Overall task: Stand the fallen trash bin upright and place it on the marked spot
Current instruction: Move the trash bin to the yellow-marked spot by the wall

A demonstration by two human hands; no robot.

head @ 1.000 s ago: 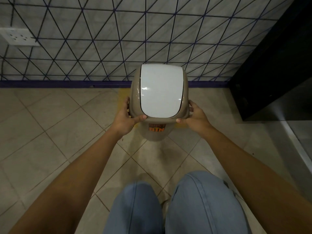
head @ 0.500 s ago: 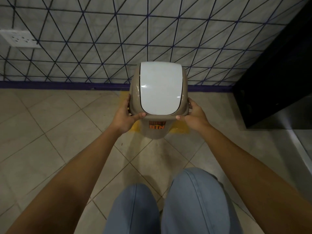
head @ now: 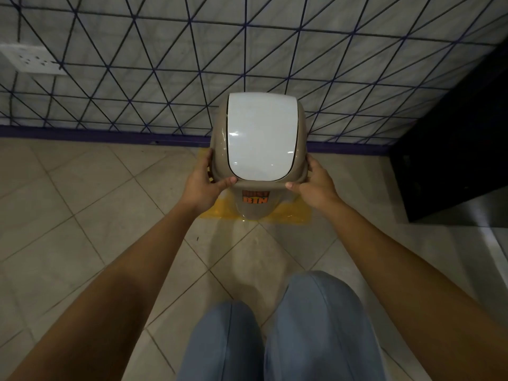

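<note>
An orange label (head: 255,197) on the front of the trash bin (head: 254,207) reads "BIN" in block letters on its lower line; the line above it is half hidden under the lid rim and cannot be read. The bin is smooth taupe plastic with a rounded, tapering body, and it stands upright, capped by a domed collar of the same plastic that frames a glossy white swing flap (head: 261,136) with rounded corners and a few bright glints. Its base sits over a translucent yellow marked spot (head: 292,211) on the floor, whose front edge and both front corners show on either side of the body, close to the purple skirting strip (head: 82,132) at the foot of the wall. The left hand (head: 202,187) clasps the left side of the collar, thumb laid along its front rim and fingers wrapped round the side; the right hand (head: 316,185) mirrors it on the right side. The floor (head: 82,202) is pale matt square tile laid diagonally with thin dark joints. The wall (head: 165,64) is grey with a dark lattice of triangles and carries a white socket plate (head: 30,61) at its left edge. A black cabinet (head: 450,149) fills the right corner. Two knees in blue denim (head: 316,325) show nearest the camera.
</note>
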